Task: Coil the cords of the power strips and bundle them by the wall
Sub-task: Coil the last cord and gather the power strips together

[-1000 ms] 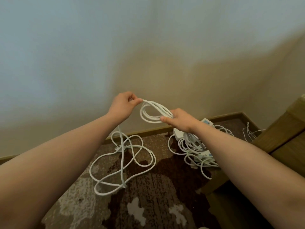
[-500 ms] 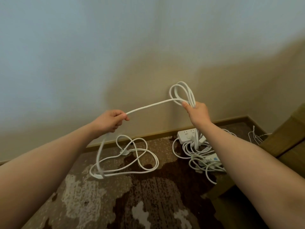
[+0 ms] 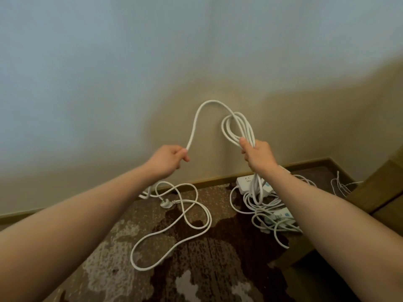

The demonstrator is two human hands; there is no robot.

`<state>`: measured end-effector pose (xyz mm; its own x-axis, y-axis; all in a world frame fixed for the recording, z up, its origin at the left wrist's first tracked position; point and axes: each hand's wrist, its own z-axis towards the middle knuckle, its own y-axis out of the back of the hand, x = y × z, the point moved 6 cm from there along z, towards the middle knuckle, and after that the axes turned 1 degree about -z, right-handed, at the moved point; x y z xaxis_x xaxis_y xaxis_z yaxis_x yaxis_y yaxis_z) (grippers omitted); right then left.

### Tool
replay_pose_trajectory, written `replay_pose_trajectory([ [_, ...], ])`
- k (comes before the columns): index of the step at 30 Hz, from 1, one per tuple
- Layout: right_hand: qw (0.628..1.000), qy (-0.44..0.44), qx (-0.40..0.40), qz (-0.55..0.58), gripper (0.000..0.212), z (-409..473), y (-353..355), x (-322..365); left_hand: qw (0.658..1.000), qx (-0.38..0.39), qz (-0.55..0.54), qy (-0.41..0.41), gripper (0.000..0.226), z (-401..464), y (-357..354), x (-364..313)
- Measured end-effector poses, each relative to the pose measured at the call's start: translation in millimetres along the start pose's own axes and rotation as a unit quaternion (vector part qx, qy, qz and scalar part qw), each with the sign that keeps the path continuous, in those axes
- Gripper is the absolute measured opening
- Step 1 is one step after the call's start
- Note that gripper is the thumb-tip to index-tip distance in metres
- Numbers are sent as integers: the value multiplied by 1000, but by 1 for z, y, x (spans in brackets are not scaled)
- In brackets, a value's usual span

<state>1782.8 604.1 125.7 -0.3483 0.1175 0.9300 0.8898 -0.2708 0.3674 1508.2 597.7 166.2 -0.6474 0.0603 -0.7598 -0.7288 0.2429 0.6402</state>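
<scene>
My right hand (image 3: 258, 156) grips a coil of white cord (image 3: 237, 129) held up in front of the wall, with loops standing above the fist and hanging below it. From the coil the cord arcs up and over to my left hand (image 3: 169, 159), which pinches it. Below my left hand the loose cord (image 3: 192, 216) sprawls in wide loops on the carpet, its plug (image 3: 166, 204) lying near the baseboard. A white power strip (image 3: 245, 182) lies by the wall under my right hand, amid a heap of other coiled cords and strips (image 3: 274, 216).
The patterned brown carpet (image 3: 196, 269) meets a wooden baseboard (image 3: 213, 179) along the beige wall. A wooden furniture piece (image 3: 383, 192) stands at the right, with thin white wires (image 3: 340, 186) beside it in the corner.
My hands drew apart and my right hand rose with the coil. My left hand now comes back toward it, so the cord between them bows upward. The loose cord on the floor has shifted.
</scene>
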Motion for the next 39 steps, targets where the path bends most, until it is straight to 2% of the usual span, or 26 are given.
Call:
replay_pose_trajectory([
  [8,993,-23,62,95,35,-9,-19,4,997,52,38,-53,30,12,-75,-38],
  [12,993,-8,85,80,32,-12,-22,7,989,91,84,-77,32,13,-110,-50],
  [17,997,-8,61,40,36,-7,-16,7,980,54,141,-128,32,13,-117,-66],
  [21,993,-27,100,56,25,-8,-19,5,968,77,185,-149,30,7,-122,-66],
  [24,994,-20,96,40,27,-8,-19,6,968,116,177,-137,20,0,-128,-64],
  [26,997,-9,79,10,33,-7,-17,8,973,146,138,-113,22,-3,-130,-62],
  [31,999,1,49,-4,36,-8,-14,13,976,199,-80,-29,32,-15,-139,-62],
  [36,995,-16,99,-14,48,-13,-22,12,981,180,9,-77,19,-9,-150,-58],
  [39,989,-23,148,8,42,-15,-30,13,984,156,30,-78,14,-2,-152,-49],
])
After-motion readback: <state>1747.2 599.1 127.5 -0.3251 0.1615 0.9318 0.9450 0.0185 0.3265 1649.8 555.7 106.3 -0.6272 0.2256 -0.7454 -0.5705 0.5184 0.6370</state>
